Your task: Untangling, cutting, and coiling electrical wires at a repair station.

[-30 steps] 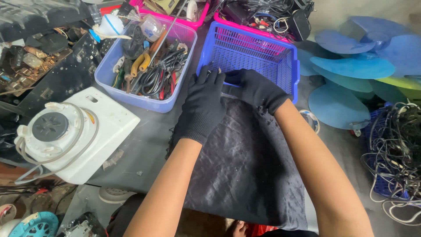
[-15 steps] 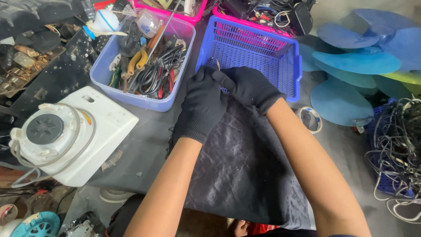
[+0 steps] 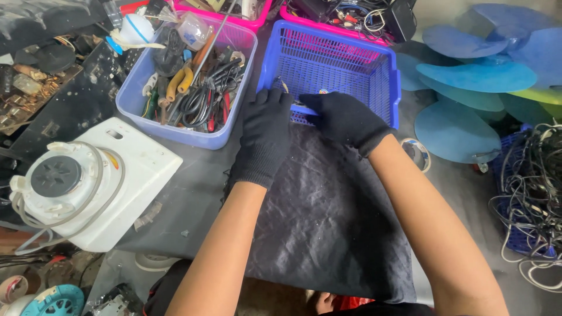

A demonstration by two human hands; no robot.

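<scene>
Black knit-gloved left hand (image 3: 264,140) and right hand (image 3: 345,120) touch latticed blue basket (image 3: 386,88)

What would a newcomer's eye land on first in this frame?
Two black-gloved hands, left hand and right hand, meet at the near rim of an almost empty blue basket, over a dark cloth. Left of it sits a lavender tub crammed with tools; blue fan blades lie at right.

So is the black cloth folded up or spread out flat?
Spread out flat. The black cloth lies open across the table, and both gloved hands, the left hand and right hand, rest at its far edge.
</scene>
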